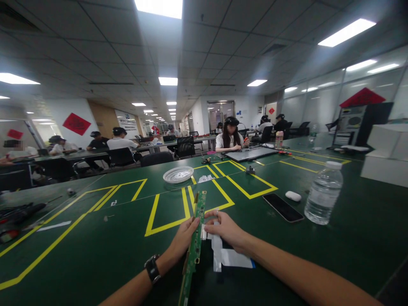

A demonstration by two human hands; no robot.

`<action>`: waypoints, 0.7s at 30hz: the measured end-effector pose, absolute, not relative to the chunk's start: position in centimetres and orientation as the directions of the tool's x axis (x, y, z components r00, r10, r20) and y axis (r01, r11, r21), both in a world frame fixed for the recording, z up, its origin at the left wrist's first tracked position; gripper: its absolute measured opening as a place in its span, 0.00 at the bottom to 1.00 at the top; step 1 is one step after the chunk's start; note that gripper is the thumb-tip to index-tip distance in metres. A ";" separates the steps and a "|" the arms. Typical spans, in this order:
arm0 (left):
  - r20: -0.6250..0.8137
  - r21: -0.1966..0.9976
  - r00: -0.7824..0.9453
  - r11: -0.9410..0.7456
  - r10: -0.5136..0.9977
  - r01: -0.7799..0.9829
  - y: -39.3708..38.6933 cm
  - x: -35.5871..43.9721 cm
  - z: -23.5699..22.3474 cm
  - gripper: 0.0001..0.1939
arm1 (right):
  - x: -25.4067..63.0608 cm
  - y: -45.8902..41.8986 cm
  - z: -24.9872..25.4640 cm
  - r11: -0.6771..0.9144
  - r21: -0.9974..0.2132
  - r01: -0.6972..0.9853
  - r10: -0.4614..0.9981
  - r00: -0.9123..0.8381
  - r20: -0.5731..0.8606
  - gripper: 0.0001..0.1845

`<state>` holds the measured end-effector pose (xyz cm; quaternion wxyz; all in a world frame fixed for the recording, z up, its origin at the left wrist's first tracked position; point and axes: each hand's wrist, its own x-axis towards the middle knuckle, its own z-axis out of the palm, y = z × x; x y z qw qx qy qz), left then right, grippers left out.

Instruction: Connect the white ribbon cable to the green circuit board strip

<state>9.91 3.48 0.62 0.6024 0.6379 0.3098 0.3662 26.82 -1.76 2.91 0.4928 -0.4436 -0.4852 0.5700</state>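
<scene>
A long, narrow green circuit board (195,246) stands tilted in front of me, its lower end running out of the bottom of the picture. Closed around its left edge is my left hand (183,238), thumb on the board's face. My right hand (225,229) is at the board's right edge, fingers curled and pinching the end of a white flat ribbon cable (217,253). The cable hangs from there in folds to the green table, with a blue tip at its far end. Whether its end sits in a connector is too small to tell.
On the right are a phone (283,207), a white earbud case (293,196) and a water bottle (323,193). Ahead lies a white plastic basket (178,174). Tools (22,216) lie at the far left. Yellow tape marks the green table (127,255). A person (231,138) sits opposite beside a flat panel.
</scene>
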 end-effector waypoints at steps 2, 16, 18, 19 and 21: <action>0.088 0.996 0.531 -0.078 0.843 -0.042 3.6 9.9 0.4 0.22 | 26.8 -1.8 2.9 -0.040 -0.989 -0.145 0.993 -0.114 -0.023 0.27; 0.065 0.997 0.521 -0.071 0.851 -0.007 3.5 9.7 0.6 0.24 | 26.7 -1.4 2.1 -0.044 -0.982 -0.185 0.993 -0.117 -0.023 0.27; 0.075 0.997 0.537 -0.082 0.840 -0.010 3.5 9.7 0.6 0.24 | 26.7 -1.5 2.4 -0.048 -0.983 -0.177 0.993 -0.110 -0.029 0.26; 0.083 0.996 0.543 -0.092 0.835 -0.011 3.5 9.7 0.6 0.24 | 26.7 -1.6 2.5 -0.053 -0.984 -0.172 0.993 -0.113 -0.034 0.26; 0.101 0.994 0.555 -0.112 0.826 -0.015 3.5 9.7 0.6 0.24 | 26.8 -1.7 2.7 -0.058 -0.985 -0.164 0.991 -0.125 -0.038 0.26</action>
